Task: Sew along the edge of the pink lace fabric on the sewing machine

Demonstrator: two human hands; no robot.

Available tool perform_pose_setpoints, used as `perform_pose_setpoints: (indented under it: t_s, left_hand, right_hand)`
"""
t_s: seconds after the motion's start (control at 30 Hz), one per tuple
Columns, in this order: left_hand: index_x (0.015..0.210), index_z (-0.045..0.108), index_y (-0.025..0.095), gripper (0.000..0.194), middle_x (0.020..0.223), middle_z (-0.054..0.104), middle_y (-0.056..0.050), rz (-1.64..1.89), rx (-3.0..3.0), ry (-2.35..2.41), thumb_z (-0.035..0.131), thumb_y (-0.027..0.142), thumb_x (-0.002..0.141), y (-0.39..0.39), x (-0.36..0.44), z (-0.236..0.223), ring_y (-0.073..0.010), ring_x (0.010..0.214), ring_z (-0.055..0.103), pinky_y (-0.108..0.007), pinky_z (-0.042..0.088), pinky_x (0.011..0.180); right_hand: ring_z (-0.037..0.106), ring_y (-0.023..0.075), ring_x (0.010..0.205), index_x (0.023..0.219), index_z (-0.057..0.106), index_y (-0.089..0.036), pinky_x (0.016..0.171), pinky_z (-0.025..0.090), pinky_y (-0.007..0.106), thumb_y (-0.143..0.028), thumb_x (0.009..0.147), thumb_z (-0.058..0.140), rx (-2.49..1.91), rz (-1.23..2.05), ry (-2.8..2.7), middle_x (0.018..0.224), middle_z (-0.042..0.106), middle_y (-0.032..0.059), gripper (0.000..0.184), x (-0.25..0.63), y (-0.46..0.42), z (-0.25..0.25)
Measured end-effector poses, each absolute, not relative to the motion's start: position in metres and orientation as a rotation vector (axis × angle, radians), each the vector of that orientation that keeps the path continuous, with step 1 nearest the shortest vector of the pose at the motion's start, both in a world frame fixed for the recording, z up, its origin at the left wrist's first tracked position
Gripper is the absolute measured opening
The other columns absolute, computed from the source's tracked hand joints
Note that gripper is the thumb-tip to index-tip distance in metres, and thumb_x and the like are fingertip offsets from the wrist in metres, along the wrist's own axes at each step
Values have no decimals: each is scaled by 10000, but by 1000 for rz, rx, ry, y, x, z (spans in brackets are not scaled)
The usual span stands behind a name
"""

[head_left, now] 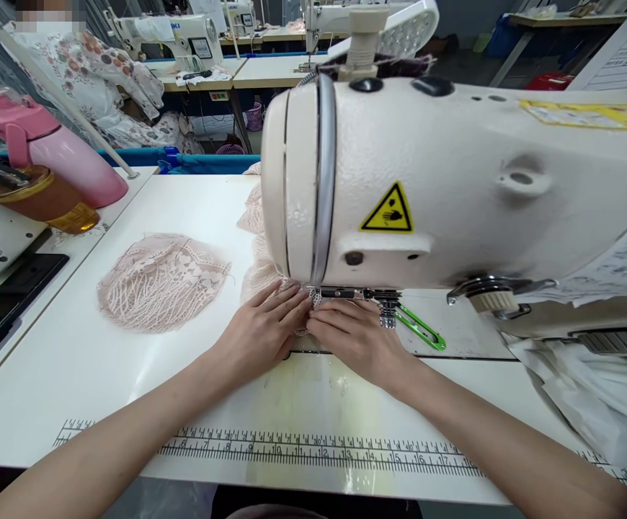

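Pale pink lace fabric (259, 270) lies bunched under the needle end of a cream sewing machine (427, 173). My left hand (270, 321) rests on it with fingers stretched out, lying flat and pointing toward the presser foot; its thumb is mostly hidden. Close against it from the other side, my right hand (357, 331) has bent fingers pressed together on the fabric's near edge, just below the presser area. The machine head partly covers the needle and the stitching point. A green thread snipper (421, 328) lies on the machine bed beyond my right hand.
Another pink lace piece (165, 282) lies flat at left. A pink bottle (70, 148), an amber cup (43, 198) and a black phone (14, 295) stand farther left. A printed ruler (275, 450) runs along the front edge. White cloth (589, 396) hangs at right. A person (91, 79) sits behind.
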State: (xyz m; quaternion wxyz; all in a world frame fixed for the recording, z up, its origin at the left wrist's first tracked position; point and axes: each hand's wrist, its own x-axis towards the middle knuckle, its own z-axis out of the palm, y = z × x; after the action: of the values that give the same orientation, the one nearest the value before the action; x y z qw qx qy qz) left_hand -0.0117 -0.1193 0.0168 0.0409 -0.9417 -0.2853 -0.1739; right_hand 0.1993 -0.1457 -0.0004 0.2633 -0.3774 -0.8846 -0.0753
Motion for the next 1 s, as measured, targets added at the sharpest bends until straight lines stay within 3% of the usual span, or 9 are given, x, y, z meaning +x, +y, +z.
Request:
perform_pose_setpoints:
  t_s: [0.47,0.57,0.7,0.87,1.0]
  left_hand:
    - [1272,569,98,365,1317,608,-115,-450,-2752,-915,410,194,958,-123,-5,14,-256,1230,577,-470,407,1106]
    - [1264,574,103,360,1318,608,-112,-411,-2726,-919,408,201,960,-125,-3,16,-256,1227,580,-464,405,1103]
    - [1260,581,93,362,1308,615,-120,-416,-2702,-917,427,206,952,-126,0,17,-265,1229,575,-459,406,1093]
    - [1258,588,85,367,1284,631,-124,-429,-2670,-918,429,205,950,-127,2,17,-265,1200,593,-450,414,1075]
    - [1259,590,75,375,1273,638,-126,-436,-2652,-904,424,213,953,-127,3,16,-270,1181,603,-449,419,1066]
  right_hand:
    - [624,125,968,986,656,-209,828,496,283,-38,905,493,-992,-219,-2413,1040,721,-1,250,205,-140,-4]
    - [628,111,973,957,643,-204,759,476,262,-43,892,522,-1013,-259,-2421,1087,714,-21,212,207,-141,-4]
    - [644,112,857,948,642,-248,654,400,318,-75,880,547,-1152,-409,-2368,1096,716,-78,209,210,-144,0]
    - [624,136,770,1013,641,-240,800,408,344,-92,901,513,-1134,-452,-2352,1054,735,-39,225,215,-141,0]
    - [627,146,885,1032,660,-279,827,447,317,-39,901,427,-1182,-236,-2393,1098,721,-61,359,217,-139,5]
